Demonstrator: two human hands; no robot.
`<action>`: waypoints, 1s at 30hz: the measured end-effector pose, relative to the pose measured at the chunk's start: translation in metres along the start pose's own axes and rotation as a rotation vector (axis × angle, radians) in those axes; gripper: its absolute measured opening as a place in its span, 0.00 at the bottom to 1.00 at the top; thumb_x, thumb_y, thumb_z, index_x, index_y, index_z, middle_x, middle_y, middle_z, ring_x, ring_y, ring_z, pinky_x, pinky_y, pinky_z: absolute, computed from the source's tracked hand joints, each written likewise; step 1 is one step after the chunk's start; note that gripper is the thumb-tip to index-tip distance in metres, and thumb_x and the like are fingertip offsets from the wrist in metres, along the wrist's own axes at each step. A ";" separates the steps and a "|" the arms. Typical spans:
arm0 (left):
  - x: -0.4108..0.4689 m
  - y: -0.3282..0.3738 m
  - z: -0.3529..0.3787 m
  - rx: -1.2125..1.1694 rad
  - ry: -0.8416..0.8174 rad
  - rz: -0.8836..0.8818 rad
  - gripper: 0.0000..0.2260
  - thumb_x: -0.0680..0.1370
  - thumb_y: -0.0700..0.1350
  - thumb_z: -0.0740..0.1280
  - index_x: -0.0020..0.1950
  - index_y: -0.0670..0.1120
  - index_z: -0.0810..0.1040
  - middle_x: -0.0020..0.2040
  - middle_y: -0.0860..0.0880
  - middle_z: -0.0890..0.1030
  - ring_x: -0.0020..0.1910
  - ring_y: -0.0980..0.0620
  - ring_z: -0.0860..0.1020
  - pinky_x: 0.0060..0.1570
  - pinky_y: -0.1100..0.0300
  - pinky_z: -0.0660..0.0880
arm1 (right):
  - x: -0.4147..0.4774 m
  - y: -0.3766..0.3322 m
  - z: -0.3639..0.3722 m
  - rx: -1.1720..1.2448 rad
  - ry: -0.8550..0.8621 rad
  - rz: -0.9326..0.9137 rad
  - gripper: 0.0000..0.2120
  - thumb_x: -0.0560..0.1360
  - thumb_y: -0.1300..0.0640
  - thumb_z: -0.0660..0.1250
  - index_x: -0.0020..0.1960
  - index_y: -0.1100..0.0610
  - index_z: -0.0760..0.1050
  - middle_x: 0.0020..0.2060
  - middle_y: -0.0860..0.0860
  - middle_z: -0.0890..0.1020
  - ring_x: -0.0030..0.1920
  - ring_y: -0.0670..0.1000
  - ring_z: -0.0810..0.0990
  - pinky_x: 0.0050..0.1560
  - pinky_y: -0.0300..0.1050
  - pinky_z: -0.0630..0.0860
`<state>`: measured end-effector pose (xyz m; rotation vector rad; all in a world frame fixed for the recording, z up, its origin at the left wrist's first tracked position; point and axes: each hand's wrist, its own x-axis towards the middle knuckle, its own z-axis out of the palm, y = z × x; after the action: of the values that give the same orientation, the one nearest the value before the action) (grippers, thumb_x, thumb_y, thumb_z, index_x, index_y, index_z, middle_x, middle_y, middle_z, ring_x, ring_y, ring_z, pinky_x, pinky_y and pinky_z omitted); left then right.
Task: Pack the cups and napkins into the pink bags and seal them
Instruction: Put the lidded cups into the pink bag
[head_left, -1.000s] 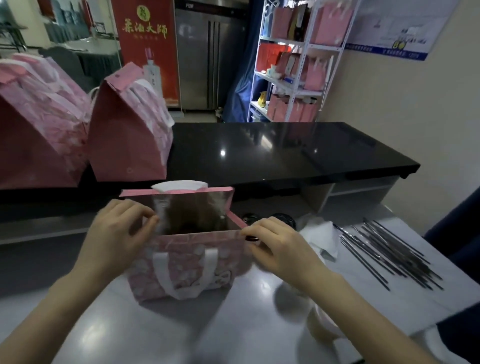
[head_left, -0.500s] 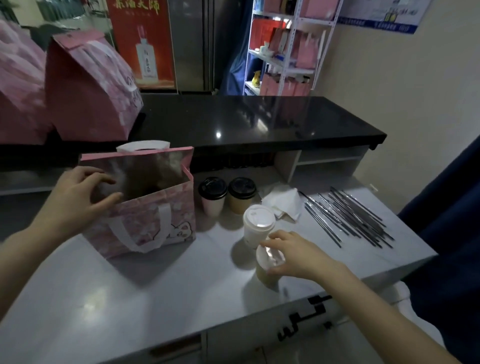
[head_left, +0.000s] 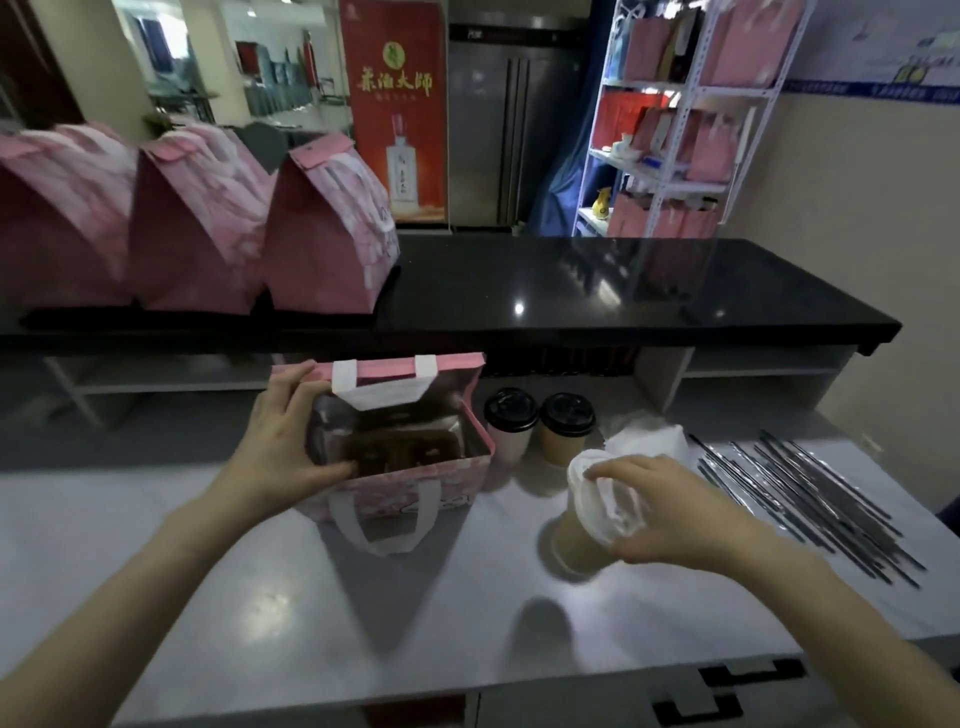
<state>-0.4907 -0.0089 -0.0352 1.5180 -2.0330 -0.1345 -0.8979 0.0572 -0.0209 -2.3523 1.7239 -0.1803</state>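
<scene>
An open pink bag (head_left: 415, 483) with white handles stands on the white counter; a brown cup carrier shows inside it. My left hand (head_left: 291, 441) grips the bag's left wall, thumb inside. My right hand (head_left: 670, 512) holds a white-lidded paper cup (head_left: 587, 519) by its lid, lifted and tilted above the counter, right of the bag. Two black-lidded cups (head_left: 511, 426) (head_left: 566, 428) stand just right of the bag. White napkins (head_left: 644, 441) lie behind my right hand.
Three sealed pink bags (head_left: 327, 234) stand on the black upper counter (head_left: 623, 291) at the left. Several dark wrapped straws (head_left: 810, 499) lie at the right of the white counter (head_left: 260, 597). A white shelf rack (head_left: 685, 114) stands behind.
My right hand has lifted a white-lidded cup off the counter and tilted it toward the bag. My left hand shifted its hold on the bag's left wall. The view tilted up.
</scene>
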 end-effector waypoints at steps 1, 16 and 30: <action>0.001 0.000 -0.001 -0.001 -0.006 -0.008 0.42 0.60 0.48 0.82 0.69 0.50 0.65 0.74 0.47 0.59 0.72 0.41 0.59 0.70 0.42 0.63 | 0.005 -0.010 -0.016 0.023 0.046 -0.032 0.32 0.63 0.43 0.71 0.67 0.39 0.69 0.62 0.39 0.74 0.60 0.46 0.72 0.56 0.37 0.68; 0.016 -0.001 -0.012 0.286 0.038 0.277 0.49 0.60 0.65 0.74 0.75 0.53 0.57 0.75 0.47 0.61 0.76 0.44 0.56 0.72 0.41 0.56 | 0.094 -0.134 -0.102 0.241 0.142 -0.365 0.34 0.64 0.46 0.74 0.67 0.36 0.66 0.60 0.39 0.70 0.60 0.44 0.71 0.60 0.46 0.74; 0.032 -0.023 0.003 0.532 -0.388 0.158 0.48 0.64 0.79 0.54 0.77 0.61 0.38 0.78 0.53 0.33 0.74 0.49 0.28 0.72 0.41 0.32 | 0.164 -0.161 -0.020 -0.053 -0.005 -0.407 0.37 0.64 0.43 0.72 0.70 0.40 0.62 0.62 0.44 0.67 0.61 0.48 0.68 0.55 0.49 0.76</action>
<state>-0.4783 -0.0465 -0.0344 1.7296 -2.6412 0.2089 -0.7031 -0.0547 0.0333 -2.7141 1.2408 -0.1947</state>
